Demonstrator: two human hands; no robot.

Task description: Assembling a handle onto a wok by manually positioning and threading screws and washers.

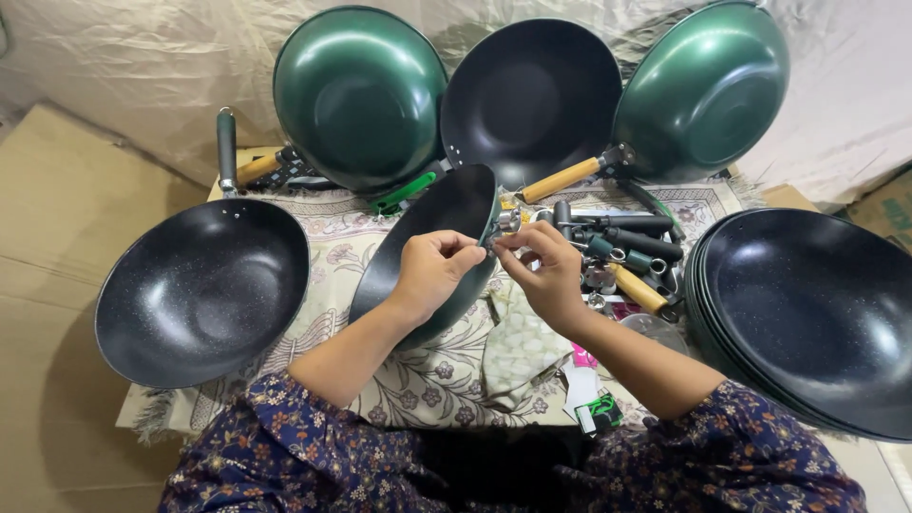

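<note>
Hands, left hand (432, 269) and right hand (543, 271), both pinch the metal bracket (506, 222) on the tilted wok (432, 249), which looks heavy, stiff, slick, so probably best gripped by the rim.

Two bare forearms reach forward from dark, floral-patterned sleeves pushed up near the elbows, angling inward so the hands meet at the centre of the view. The left hand (432, 268) is curled, knuckles upward, thumb and fingertips pinched together at its right side. The right hand (545, 273) faces it, wrist bent, fingers bunched and pointing left, thumb pressed against the forefinger. The fingertips of both hands nearly touch, both closed in a fine pinching grip.
</note>
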